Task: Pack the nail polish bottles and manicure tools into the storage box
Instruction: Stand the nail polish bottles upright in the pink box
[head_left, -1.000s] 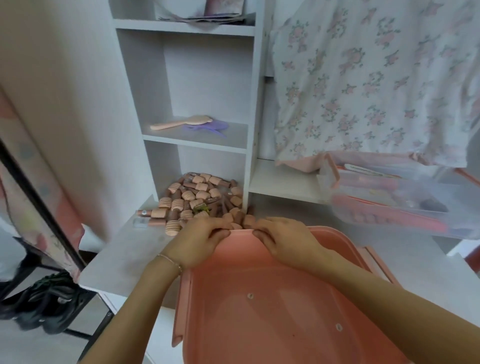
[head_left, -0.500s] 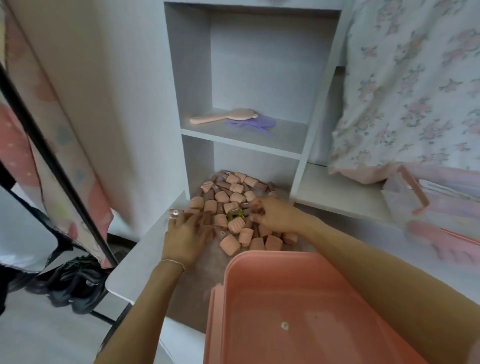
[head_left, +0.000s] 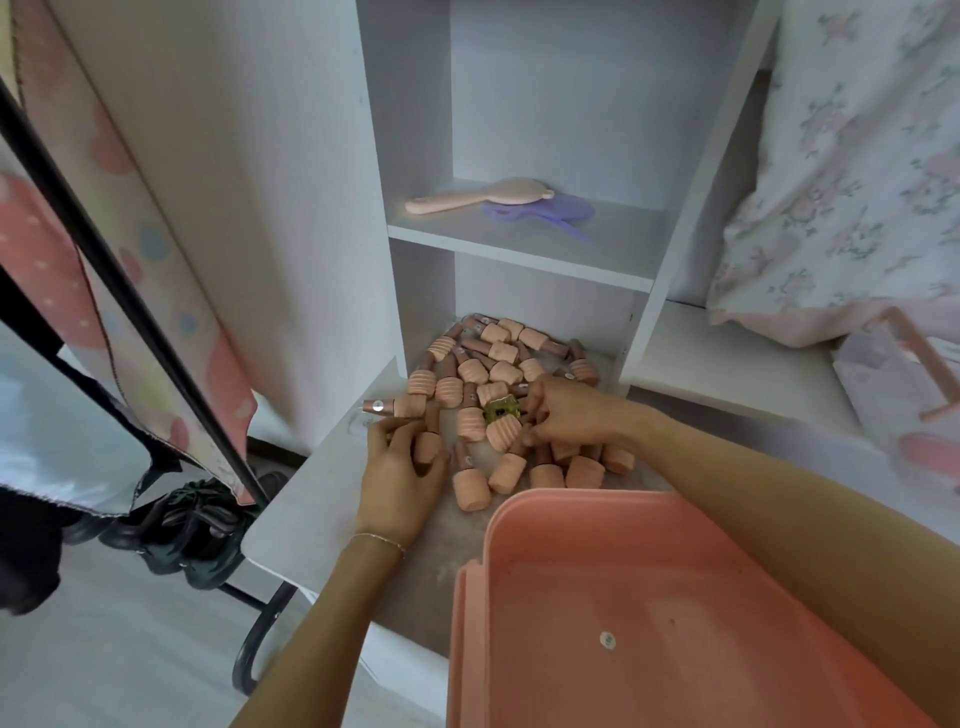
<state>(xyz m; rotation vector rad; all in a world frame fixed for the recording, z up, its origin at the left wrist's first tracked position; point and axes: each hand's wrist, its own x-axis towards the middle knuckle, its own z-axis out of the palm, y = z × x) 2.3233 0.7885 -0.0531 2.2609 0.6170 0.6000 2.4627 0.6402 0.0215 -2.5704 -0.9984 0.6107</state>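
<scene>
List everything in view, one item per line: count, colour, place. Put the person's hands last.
nail polish bottles: dozens, hard to count exactly, pink with ribbed caps, piled on the desk in the bottom shelf nook
clip: one, yellow-green, lying among the bottles
storage box: one, pink, open with nothing inside, near edge of the desk
hairbrush: one, pink, on the middle shelf
comb: one, purple, beside the hairbrush
clear bin: one, pink-trimmed, blurred, far right
floral cloth: one, white and pink, hanging upper right
shoes: dark, on the floor at left
left hand: gripping a bottle at the pile's left
right hand: fingers curled among the bottles by the clip
</scene>
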